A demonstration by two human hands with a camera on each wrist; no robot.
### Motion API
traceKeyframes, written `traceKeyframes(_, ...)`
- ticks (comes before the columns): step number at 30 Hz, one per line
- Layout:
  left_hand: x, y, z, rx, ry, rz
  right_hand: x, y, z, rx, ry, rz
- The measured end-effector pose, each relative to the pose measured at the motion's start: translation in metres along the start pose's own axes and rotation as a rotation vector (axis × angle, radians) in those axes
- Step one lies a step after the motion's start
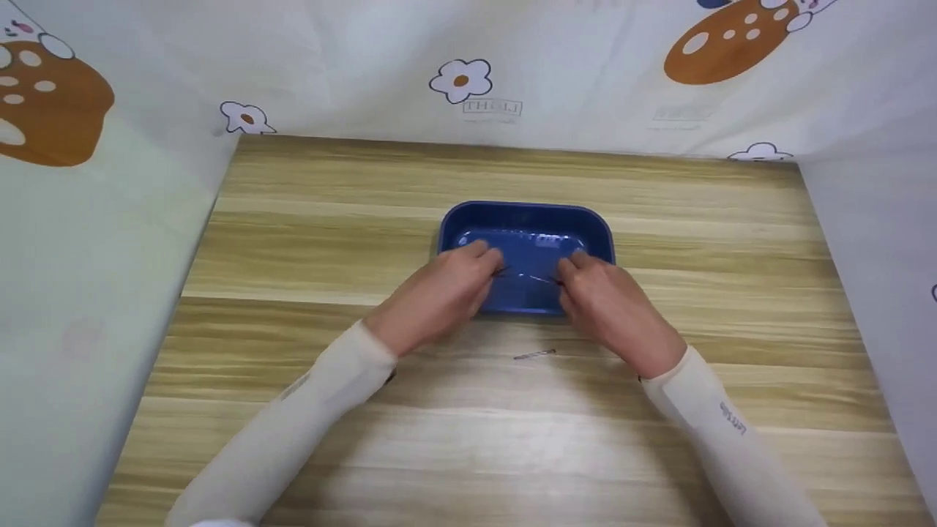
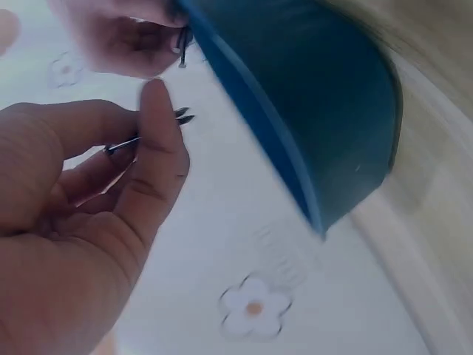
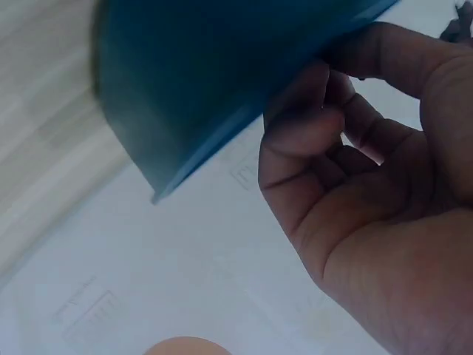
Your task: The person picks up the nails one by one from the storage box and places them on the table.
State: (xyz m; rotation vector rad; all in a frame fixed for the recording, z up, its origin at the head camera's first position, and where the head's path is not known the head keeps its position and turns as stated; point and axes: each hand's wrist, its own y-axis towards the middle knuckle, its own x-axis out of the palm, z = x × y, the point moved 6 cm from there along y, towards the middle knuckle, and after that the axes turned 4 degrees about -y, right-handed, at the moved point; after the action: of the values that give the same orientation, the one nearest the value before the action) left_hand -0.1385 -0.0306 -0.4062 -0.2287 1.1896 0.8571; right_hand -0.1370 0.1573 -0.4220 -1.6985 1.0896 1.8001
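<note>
A blue rectangular tray [image 1: 527,208] sits on the wooden table, and both hands are over its near side. My left hand [image 1: 446,289] pinches thin metal nails between thumb and fingers; their dark pointed tips [image 2: 185,116] stick out past the fingers in the left wrist view. Opposite it, my right hand [image 1: 611,304] pinches a slim nail [image 2: 182,52], its flat head hanging down in that view. The right wrist view shows curled right fingers [image 3: 303,148] beside the tray, with the held nail mostly hidden. Another nail [image 1: 536,354] lies on the table in front of the tray.
The wooden tabletop [image 1: 329,227] spreads around the tray. A pale patterned sheet [image 1: 351,73] with flowers stands along the back and both sides of the table.
</note>
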Motion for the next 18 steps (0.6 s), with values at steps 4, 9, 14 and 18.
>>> traceKeyframes(4, 0.028, 0.029, -0.01, 0.01, 0.082, -0.128, -0.003, -0.022, -0.021, -0.13, 0.003, 0.193)
traceKeyframes(9, 0.032, 0.029, -0.014, 0.015, 0.161, -0.112, 0.021, -0.053, -0.063, -0.334, -0.049, 0.133)
traceKeyframes(14, 0.028, 0.014, -0.008, 0.04, 0.179, -0.052, 0.048, -0.064, -0.075, -0.328, -0.185, -0.018)
traceKeyframes(18, 0.032, -0.006, 0.004, 0.097, 0.177, -0.078, 0.041, -0.062, -0.07, -0.326, -0.103, -0.024)
